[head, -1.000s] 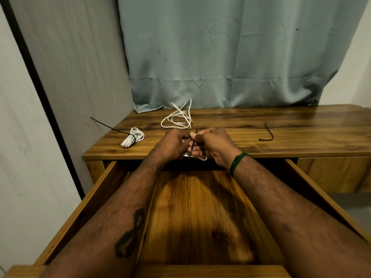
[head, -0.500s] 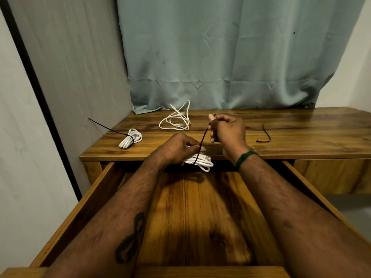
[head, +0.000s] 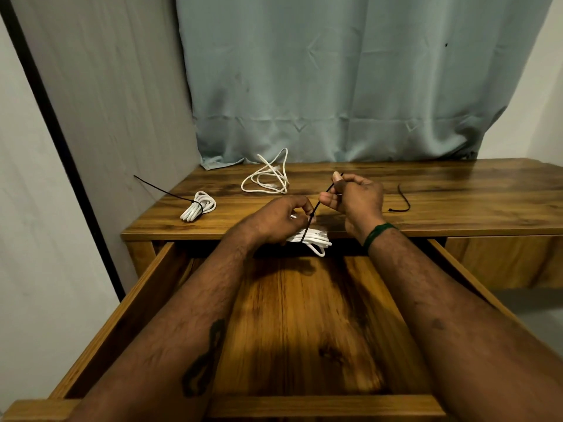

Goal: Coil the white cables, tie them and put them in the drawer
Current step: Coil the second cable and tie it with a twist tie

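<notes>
L hand [head: 278,222] low; R hand [head: 355,196] higher

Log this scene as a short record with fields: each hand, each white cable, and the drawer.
left hand: grips the coiled cable at the front edge of the desk
right hand: pinches the black zip tie looped round that coil, tail raised
tied coil: on desk, left, tie tail sticking out
loose cable: back of desk, uncoiled
spare zip tie: on desk, right
drawer: open
</notes>
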### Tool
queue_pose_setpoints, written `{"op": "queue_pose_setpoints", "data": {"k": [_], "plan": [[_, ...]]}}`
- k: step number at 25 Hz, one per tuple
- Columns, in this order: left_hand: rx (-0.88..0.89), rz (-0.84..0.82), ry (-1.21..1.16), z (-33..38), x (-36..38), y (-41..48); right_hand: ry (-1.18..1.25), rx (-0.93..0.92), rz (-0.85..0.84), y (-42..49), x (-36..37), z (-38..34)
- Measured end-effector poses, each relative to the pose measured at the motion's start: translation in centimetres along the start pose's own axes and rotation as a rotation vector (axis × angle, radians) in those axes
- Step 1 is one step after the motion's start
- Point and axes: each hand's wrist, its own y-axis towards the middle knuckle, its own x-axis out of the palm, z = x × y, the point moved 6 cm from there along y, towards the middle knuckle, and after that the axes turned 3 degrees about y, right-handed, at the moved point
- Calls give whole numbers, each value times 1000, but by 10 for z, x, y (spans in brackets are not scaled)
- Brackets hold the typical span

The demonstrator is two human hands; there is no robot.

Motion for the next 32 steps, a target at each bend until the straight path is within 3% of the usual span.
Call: {"op": "queue_pose_setpoints", "data": {"k": [3,13,23,26,30,32], "plan": [[2,-9,81,2,0,3,-7,6,7,5,-3,3],[-25,37,8,3,5,2,-22,20,-6,13,-4,11],[-202,-221,-361,-1,30,-4,2,-68,132,31,-29,-9],[-168,-180,-359,0,29,-5,-50,-32,-22,37,-25,-6],[-165,-11,-417,-10,20,-1,-309,314,-439,14,-5,26],[-172,46,-410,-14,17,0,-448,248,-551,7,6,32]]}}
